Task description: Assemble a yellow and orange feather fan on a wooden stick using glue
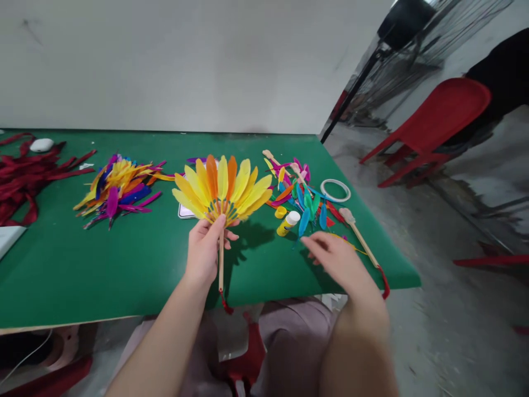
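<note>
My left hand is closed round the wooden handle of a feather fan, held upright over the table. Its yellow and orange feathers are spread wide, with small teal bits at their base, and a red tassel hangs from the handle's lower end. My right hand is a little blurred, thumb and fingers drawn together beside a pile of blue and green feathers. Whatever it may pinch is too small to make out. Between the hands, a yellow glue stick with a white end lies near its yellow cap.
Right of the pile are a tape roll and a wooden fan handle with a red tassel. More feathers and dark red ribbons lie left on the green table. A red chair stands beyond its right edge.
</note>
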`<state>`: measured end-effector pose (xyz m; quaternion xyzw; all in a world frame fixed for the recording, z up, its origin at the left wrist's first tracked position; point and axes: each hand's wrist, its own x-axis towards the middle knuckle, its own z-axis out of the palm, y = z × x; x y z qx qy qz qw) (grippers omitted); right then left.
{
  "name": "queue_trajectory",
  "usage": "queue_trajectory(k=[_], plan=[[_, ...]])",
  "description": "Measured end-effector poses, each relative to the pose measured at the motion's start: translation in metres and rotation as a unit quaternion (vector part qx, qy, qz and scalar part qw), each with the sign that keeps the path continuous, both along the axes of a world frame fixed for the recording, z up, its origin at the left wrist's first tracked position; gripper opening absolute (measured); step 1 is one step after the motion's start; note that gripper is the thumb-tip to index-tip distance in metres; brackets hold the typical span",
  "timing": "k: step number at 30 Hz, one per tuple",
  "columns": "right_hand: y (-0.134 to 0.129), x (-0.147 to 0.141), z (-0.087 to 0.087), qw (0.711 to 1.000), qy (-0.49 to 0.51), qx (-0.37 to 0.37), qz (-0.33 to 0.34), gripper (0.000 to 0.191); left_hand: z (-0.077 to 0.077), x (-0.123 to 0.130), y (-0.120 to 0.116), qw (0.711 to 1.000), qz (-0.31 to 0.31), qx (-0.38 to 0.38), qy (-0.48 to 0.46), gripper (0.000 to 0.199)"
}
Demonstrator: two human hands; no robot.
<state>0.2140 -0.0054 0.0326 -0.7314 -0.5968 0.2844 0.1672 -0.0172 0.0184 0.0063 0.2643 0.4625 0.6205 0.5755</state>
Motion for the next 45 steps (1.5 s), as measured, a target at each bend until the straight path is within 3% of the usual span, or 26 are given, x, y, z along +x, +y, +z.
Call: queue_trajectory(k=[2, 4, 9, 12, 16, 26, 29, 35, 40, 45], plan=[[0.006, 0.025, -0.008, 0.990, -0.039, 0.047, -0.126, 0.030, -0.003, 0.001, 0.000, 1.000, -0.011, -0.008, 0.015, 0.028], [0.011, 0.046, -0.016, 0.970, -0.095, 0.094, -0.203, 0.030, -0.006, 0.002, -0.001, 0.999, -0.022, -0.026, 0.031, 0.030], [0.027, 0.082, -0.027, 0.957, -0.146, 0.136, -0.213, 0.031, -0.015, 0.006, -0.007, 0.993, -0.044, -0.081, 0.079, 0.036], [0.042, 0.089, -0.028, 0.961, -0.150, 0.148, -0.176, 0.033, -0.019, 0.006, -0.011, 0.989, -0.048, -0.072, 0.118, 0.040], [0.072, 0.084, -0.029, 0.967, -0.170, 0.168, -0.083, 0.022, -0.021, 0.006, -0.013, 0.987, -0.072, -0.074, 0.122, 0.041], [0.171, 0.028, -0.017, 0.940, -0.224, 0.210, 0.148, 0.025, -0.004, -0.013, -0.004, 0.999, -0.021, -0.023, 0.033, 0.047], [0.201, 0.005, -0.022, 0.921, -0.230, 0.216, 0.228, 0.029, -0.003, -0.013, -0.002, 0.999, -0.030, -0.041, 0.020, 0.048], [0.247, -0.038, -0.044, 0.856, -0.248, 0.249, 0.379, 0.044, -0.004, -0.013, 0.004, 0.996, -0.039, -0.078, -0.005, 0.048], [0.272, -0.055, -0.058, 0.831, -0.244, 0.276, 0.417, 0.037, -0.005, -0.016, 0.013, 0.996, -0.020, -0.082, -0.021, 0.049], [0.280, -0.061, -0.056, 0.841, -0.216, 0.285, 0.406, 0.023, -0.005, -0.017, 0.016, 0.997, -0.012, -0.072, -0.035, 0.048]])
